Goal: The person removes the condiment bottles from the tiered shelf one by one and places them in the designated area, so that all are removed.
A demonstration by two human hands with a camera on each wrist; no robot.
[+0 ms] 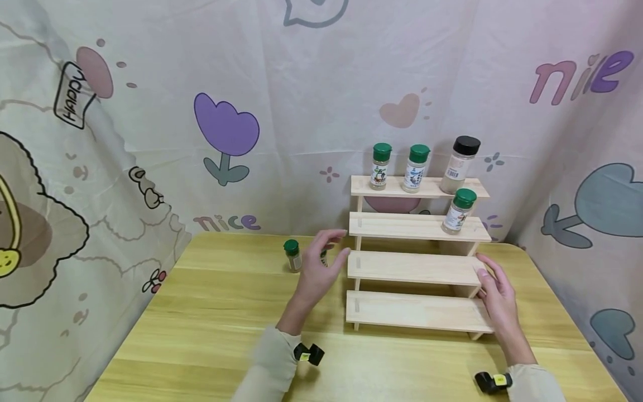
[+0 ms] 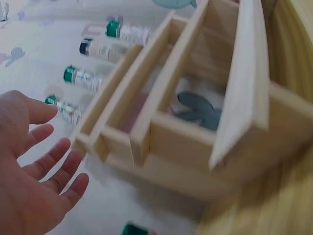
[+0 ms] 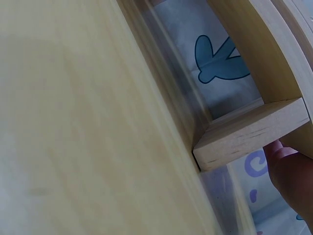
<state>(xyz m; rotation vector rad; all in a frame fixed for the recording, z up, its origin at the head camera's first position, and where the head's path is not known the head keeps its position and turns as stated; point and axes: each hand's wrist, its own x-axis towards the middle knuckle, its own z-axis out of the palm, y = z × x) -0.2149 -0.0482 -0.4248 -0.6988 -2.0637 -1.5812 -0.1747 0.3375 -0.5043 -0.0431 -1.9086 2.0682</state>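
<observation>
A four-tier wooden step shelf (image 1: 412, 267) stands on the table. At its right end my right hand (image 1: 497, 296) grips the side near the lower tiers; in the right wrist view part of the hand (image 3: 291, 174) shows against the wooden side piece (image 3: 254, 132). My left hand (image 1: 321, 276) is raised just left of the shelf, fingers spread and holding nothing. Behind that hand stands a green-capped spice jar (image 1: 324, 257), mostly hidden. Another green-capped spice jar (image 1: 293, 255) is a little farther left. In the left wrist view, the open fingers (image 2: 58, 161) point toward the shelf's end.
Two green-capped spice jars, one (image 1: 380, 167) left of the other (image 1: 416, 169), share the top tier with a taller black-capped jar (image 1: 459, 166). A green-capped jar (image 1: 458, 212) sits on the tier below, at the right. A printed curtain (image 1: 311, 111) hangs behind the table (image 1: 201, 318).
</observation>
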